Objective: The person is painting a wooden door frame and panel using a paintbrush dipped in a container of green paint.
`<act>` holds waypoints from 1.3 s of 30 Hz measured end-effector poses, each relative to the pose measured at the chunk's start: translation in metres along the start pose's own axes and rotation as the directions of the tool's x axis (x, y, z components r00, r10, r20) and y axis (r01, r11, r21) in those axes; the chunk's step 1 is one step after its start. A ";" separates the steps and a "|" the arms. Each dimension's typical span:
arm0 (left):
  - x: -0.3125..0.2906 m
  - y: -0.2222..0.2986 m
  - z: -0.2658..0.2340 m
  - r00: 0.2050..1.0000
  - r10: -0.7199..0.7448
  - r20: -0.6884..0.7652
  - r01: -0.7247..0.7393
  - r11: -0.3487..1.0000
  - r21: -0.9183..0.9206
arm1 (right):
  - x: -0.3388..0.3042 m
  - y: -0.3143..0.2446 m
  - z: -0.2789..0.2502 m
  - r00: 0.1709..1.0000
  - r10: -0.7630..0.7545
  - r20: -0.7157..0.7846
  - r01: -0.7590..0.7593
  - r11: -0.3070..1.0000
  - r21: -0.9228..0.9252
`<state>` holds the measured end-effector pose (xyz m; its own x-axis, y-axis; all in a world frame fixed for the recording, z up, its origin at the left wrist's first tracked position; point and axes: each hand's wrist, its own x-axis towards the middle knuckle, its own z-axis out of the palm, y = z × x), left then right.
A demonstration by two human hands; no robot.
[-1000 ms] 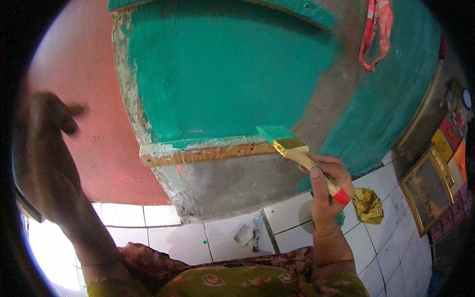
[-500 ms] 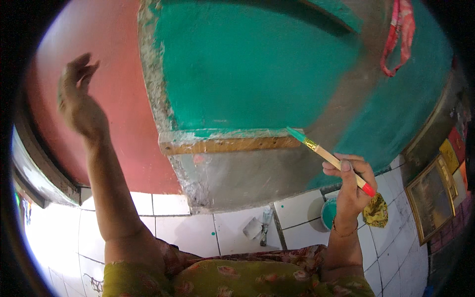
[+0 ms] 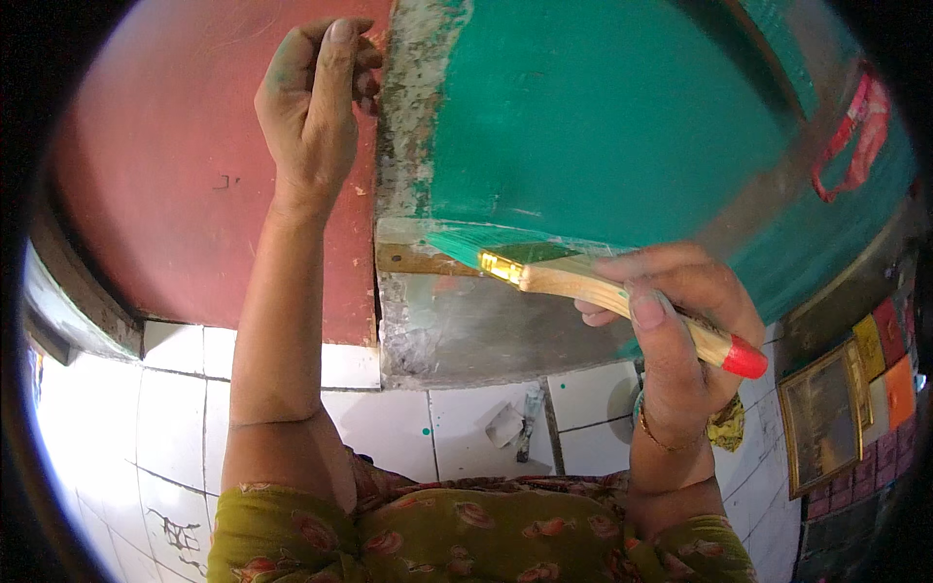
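Wooden brush (image 3: 583,282) against green wall (image 3: 603,117).

White tiled floor (image 3: 389,428) carries what looks like a paper scrap (image 3: 505,425).

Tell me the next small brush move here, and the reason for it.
Probably draw the paintbrush left along the bare strip. Its green bristles lie on the lower edge of the green-painted wall, and the strip just left of them shows unpainted brown. The right hand grips the handle, while the left hand braces at the wall's corner.
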<state>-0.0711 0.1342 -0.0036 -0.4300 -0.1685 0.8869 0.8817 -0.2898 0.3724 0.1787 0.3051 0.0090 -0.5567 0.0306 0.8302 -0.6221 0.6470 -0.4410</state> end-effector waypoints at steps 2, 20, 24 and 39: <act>0.010 0.002 -0.013 0.984 -0.120 0.134 0.118 0.993 0.023 | 0.010 0.001 0.011 0.999 -0.010 0.031 0.011 1.000 -0.016; 0.034 0.038 -0.048 0.707 -0.618 0.345 0.672 0.738 -0.056 | 0.022 -0.004 0.001 0.998 0.024 0.064 0.003 0.920 -0.391; 0.036 0.042 -0.047 0.655 -0.637 0.407 0.721 0.688 -0.082 | 0.018 -0.025 0.019 0.978 0.124 -0.165 -0.154 0.971 -0.183; 0.036 0.045 -0.052 0.649 -0.559 0.516 0.715 0.680 -0.164 | 0.024 -0.020 0.022 0.998 0.058 0.028 -0.045 0.942 -0.333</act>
<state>-0.0569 0.0658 0.0303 -0.6715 0.5390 0.5086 0.2598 -0.4715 0.8427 0.1664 0.2761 0.0302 -0.6068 0.0467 0.7935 -0.3771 0.8619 -0.3391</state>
